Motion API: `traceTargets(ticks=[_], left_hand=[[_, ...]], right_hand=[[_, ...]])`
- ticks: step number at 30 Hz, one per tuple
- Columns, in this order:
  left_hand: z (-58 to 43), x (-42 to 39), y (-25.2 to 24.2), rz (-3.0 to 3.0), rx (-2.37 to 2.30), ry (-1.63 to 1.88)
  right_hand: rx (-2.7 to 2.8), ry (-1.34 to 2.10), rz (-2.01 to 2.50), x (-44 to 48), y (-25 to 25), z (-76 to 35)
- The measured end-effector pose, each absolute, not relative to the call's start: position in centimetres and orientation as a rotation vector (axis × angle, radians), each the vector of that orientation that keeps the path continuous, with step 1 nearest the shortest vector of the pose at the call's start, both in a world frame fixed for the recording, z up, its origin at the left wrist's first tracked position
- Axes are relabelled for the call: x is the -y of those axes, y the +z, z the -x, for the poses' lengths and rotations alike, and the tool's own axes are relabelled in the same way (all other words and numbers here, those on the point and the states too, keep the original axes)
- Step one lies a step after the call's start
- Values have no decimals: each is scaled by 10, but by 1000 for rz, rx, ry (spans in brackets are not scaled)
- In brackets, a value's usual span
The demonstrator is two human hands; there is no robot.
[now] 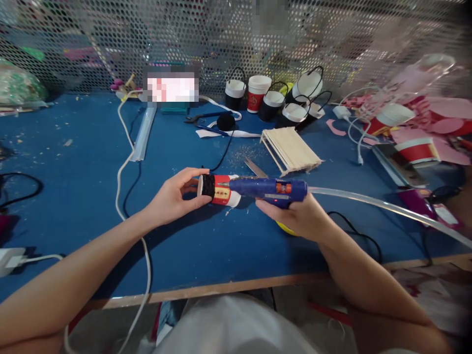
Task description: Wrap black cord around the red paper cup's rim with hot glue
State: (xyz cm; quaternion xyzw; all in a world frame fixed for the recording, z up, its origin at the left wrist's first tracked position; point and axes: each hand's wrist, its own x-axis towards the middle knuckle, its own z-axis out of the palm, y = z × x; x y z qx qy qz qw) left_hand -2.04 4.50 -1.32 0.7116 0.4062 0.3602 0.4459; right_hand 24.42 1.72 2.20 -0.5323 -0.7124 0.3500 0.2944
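My left hand point(180, 194) grips a red paper cup point(222, 196) lying on its side, thumb in front and fingers behind its base. Black cord is wound round the base end of the cup. A strand of black cord point(225, 153) runs from there back to a small black ball point(225, 122). In my right hand point(300, 214) is a blue hot glue gun point(267, 191), a long clear glue stick point(376, 201) trailing from its rear. The gun's nozzle points left, over the side of the cup. Whether the tip touches the cup I cannot tell.
Several cups with black cord handles point(273, 105) stand at the back by the perforated metal panel point(214, 39). A bundle of wooden sticks point(291, 150), partly hidden scissors point(254, 167) and pliers point(206, 117) lie nearer. A white cable point(120, 182) crosses on the left; pink scraps point(438, 115) clutter the right.
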Motion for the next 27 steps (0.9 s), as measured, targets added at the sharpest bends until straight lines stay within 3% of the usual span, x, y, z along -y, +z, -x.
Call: traceTargets(ticks=[13, 27], left_hand=[[20, -45, -12, -1773, -1045, 888], [19, -44, -10, -1840, -1007, 903]], right_hand=[[2156, 614, 1346, -14, 24, -245], [2040, 686, 1386, -15, 19, -245]])
